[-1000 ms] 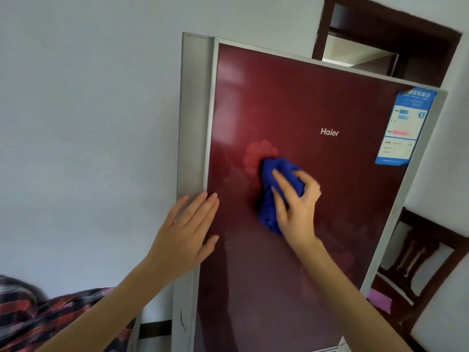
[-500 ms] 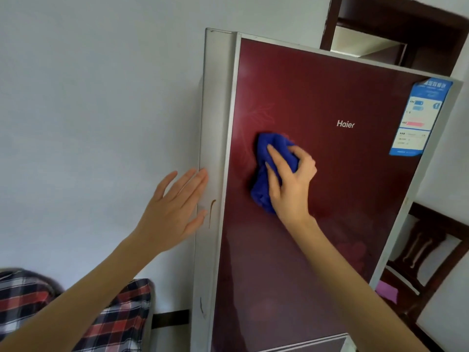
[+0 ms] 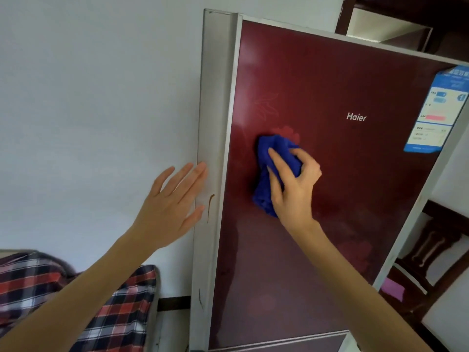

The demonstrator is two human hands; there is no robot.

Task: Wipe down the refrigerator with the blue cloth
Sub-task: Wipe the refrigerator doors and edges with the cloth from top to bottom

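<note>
Now | right hand (image 3: 297, 189) grips blue cloth (image 3: 275, 148) on "Haier" refrigerator (image 3: 330, 72) | left hand (image 3: 170, 207) spread | blue label (image 3: 436, 113) unreadable

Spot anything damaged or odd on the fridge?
Yes: a brown drip-like streak runs down the grey side panel of the refrigerator, beside the left hand; a smaller dark mark sits lower on the same panel. Stain or scratch, cannot tell.

Left hand (image 3: 172, 207) flat, right hand (image 3: 294, 184) curled.
</note>
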